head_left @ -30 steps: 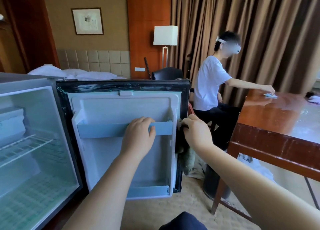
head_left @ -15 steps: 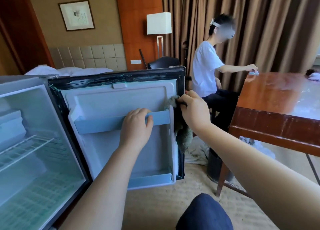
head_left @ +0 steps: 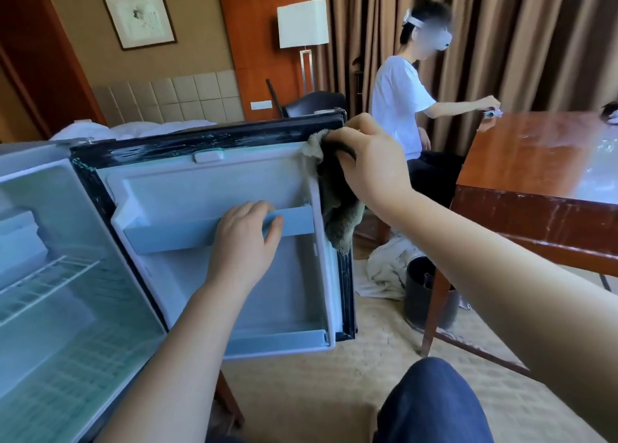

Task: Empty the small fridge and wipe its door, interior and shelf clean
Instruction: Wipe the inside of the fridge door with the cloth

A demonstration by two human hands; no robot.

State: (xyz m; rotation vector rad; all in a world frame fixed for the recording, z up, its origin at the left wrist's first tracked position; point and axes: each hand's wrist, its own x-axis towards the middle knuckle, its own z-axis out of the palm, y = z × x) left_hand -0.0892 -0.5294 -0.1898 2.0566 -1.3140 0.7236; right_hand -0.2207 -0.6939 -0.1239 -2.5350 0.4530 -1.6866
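— How many hands are working on the fridge?

— Two. The left hand (head_left: 245, 238) is gripping the upper rail (head_left: 180, 233) of the door, with its fingers curling over the front edge. The right hand (head_left: 371, 161) is clutching one grey-green cloth (head_left: 342, 215) and pressing it against the top right corner of the door (head_left: 214, 188), on the black seal.

— And where is the fridge standing?

— The small fridge (head_left: 50, 309) is sitting at the left with its door standing wide open, inner side facing the camera. One wire shelf (head_left: 43, 275) is showing inside. The door is carrying two pale blue rails: the one being held, and a lower rail (head_left: 277, 338) along the bottom.

— Is the cloth bunching up?

— Only under the fingers. The rest is hanging down the door's outer edge.

— Is anyone else showing?

— One other person (head_left: 398, 98) in a white shirt is reaching one hand out over a wooden table (head_left: 535, 161). One lamp (head_left: 302, 23) is standing behind, and one dark bin (head_left: 418, 295) is sitting by a table leg.
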